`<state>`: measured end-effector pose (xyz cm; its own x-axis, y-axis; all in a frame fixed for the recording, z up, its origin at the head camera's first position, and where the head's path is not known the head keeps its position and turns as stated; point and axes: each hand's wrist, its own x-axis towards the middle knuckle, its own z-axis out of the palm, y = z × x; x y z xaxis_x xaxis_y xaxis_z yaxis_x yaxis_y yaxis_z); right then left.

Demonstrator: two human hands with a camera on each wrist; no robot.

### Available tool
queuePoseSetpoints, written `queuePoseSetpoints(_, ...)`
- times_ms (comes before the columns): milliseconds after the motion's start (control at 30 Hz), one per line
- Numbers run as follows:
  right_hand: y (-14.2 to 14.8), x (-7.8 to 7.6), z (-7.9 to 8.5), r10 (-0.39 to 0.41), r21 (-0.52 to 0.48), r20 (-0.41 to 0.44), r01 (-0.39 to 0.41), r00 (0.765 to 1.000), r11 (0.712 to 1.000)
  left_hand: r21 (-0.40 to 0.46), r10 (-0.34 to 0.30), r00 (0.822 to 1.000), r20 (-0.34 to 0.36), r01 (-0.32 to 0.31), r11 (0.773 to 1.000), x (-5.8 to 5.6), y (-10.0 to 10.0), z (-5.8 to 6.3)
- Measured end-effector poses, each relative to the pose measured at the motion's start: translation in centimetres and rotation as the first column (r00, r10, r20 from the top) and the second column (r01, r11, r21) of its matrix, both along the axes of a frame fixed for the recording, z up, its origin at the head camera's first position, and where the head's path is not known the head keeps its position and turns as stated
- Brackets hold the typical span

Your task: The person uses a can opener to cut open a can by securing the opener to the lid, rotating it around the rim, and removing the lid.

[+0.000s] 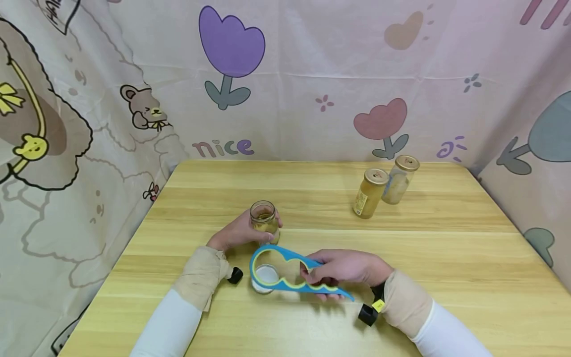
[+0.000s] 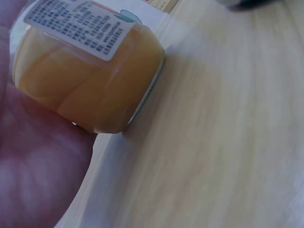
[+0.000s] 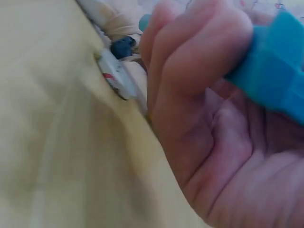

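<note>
My left hand (image 1: 238, 232) grips an open glass jar (image 1: 265, 224) with amber contents, upright on the table; its mouth is bare. In the left wrist view the jar (image 2: 95, 85) shows a printed white label, with the palm against its side. My right hand (image 1: 352, 267) holds a blue jar opener (image 1: 294, 255) with a yellow scalloped inner edge, its round end pointing left. The curled fingers wrap the opener (image 3: 270, 61) in the right wrist view. A round lid (image 1: 266, 274), pale side up, lies on the table, seen through the opener's loop.
Two more jars with lids stand at the back right: an amber one (image 1: 369, 196) and, just behind it, a paler one (image 1: 398, 183). The wooden table (image 1: 267, 327) runs back to a printed cloth (image 1: 303, 44), which also hangs at both sides.
</note>
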<state>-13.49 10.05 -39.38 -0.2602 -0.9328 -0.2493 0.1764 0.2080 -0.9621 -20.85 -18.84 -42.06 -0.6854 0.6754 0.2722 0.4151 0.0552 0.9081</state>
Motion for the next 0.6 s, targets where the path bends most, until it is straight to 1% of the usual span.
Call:
queuePoseSetpoints(100, 0.6, -0.4, 0.5, -0.037, -0.004, 0.009, 0.037, 0.999, 0.999, 0.007, -0.006, 1.000, 0.006, 0.006, 1.000, 0.0, 0.0, 0.0)
queuePoseSetpoints(200, 1.1, -0.7, 0.8, -0.047, -0.027, 0.021, 0.048, 0.999, 0.998, 0.002, -0.002, 1.000, 0.005, 0.002, 1.000, 0.1, 0.1, 0.1)
queuePoseSetpoints(367, 1.6, -1.1, 1.2, -0.062, -0.054, -0.024, 0.060, 0.998, 0.997, -0.007, 0.012, 1.000, 0.012, -0.012, 1.000, 0.0, 0.2, 0.1)
queuePoseSetpoints(467, 1.9, -1.3, 1.5, -0.091, -0.019, -0.047, 0.090, 0.995, 0.996, -0.011, 0.022, 1.000, 0.005, -0.022, 1.000, 0.0, 0.2, 0.0)
queuePoseSetpoints(600, 2.1, -1.3, 1.7, -0.138, 0.017, -0.050, 0.139, 0.989, 0.990, -0.028, 0.049, 0.999, 0.002, -0.049, 0.998, 0.0, 0.2, 0.0)
